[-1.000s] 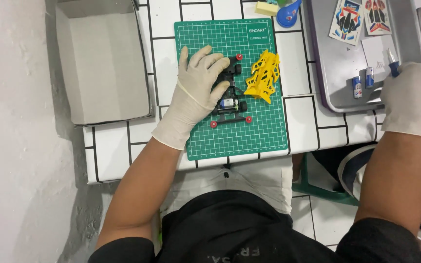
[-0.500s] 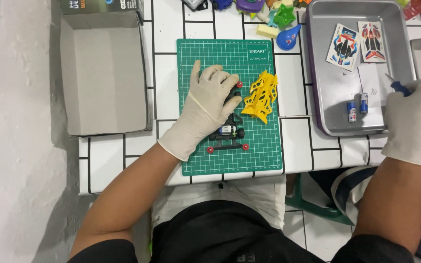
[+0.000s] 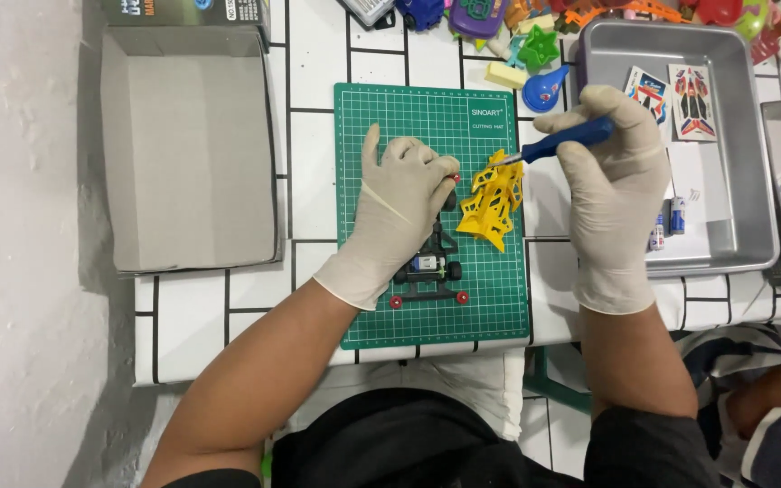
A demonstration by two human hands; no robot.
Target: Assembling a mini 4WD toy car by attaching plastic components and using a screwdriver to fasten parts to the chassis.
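Right hand (image 3: 615,185), off at the metal tray (image 3: 741,163) half a second ago, now over the green cutting mat (image 3: 427,117), gripping a blue-handled screwdriver (image 3: 560,141); long axis slanting, tip down-left onto yellow car body (image 3: 490,203). Left hand (image 3: 401,203) pressing black chassis (image 3: 430,267), fingers spread.

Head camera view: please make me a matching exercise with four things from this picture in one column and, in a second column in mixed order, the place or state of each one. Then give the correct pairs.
Things
1. blue-handled screwdriver
2. black toy car chassis
3. yellow car body shell
4. grey cardboard box

Places or states
A. lies open on the table, left of the green cutting mat
B. held in the right hand
C. partly under the left hand, on the mat
D. lies on the mat's right edge, at the screwdriver's tip

Pairs: 1-B, 2-C, 3-D, 4-A
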